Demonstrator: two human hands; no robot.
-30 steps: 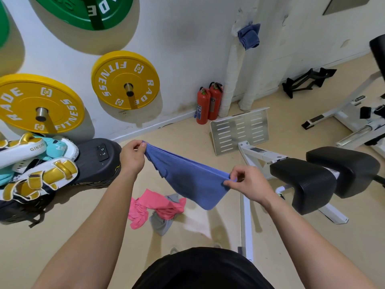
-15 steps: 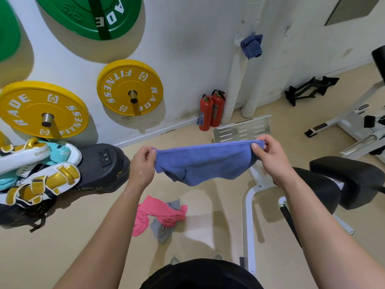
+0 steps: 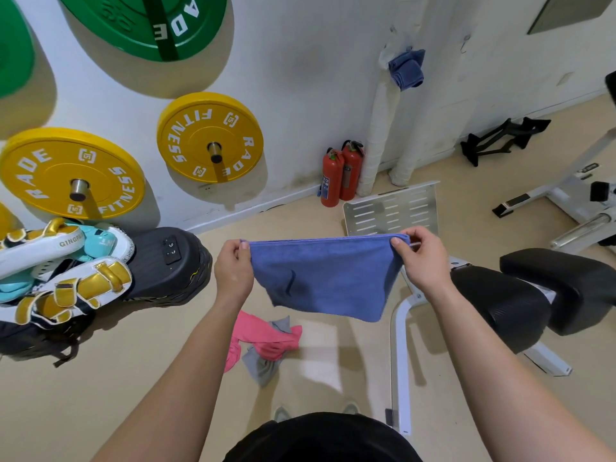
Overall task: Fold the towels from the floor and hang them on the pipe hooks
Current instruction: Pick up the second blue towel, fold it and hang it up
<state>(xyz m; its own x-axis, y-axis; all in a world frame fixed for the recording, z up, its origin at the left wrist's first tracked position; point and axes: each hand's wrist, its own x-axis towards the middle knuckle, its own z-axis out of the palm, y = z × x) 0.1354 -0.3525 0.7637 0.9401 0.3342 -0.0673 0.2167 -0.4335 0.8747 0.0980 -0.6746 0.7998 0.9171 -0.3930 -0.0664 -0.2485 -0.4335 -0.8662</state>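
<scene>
Blue towel (image 3: pixel 323 278) hangs in the air before you, its top edge taut from left to right, your left hand (image 3: pixel 233 271) and right hand (image 3: pixel 423 261) each pinching a top corner, so folding likely means bringing those corners together.

Blue towel (image 3: pixel 325 278) now pulled flat and level between left hand (image 3: pixel 233 265) and right hand (image 3: pixel 420 258); a second ago it sagged diagonally, right hand lower.

Blue towel (image 3: pixel 320 275) spread midair; pink/grey towels (image 3: pixel 266 338) heaped on flr (image 3: pixel 133 378)
</scene>
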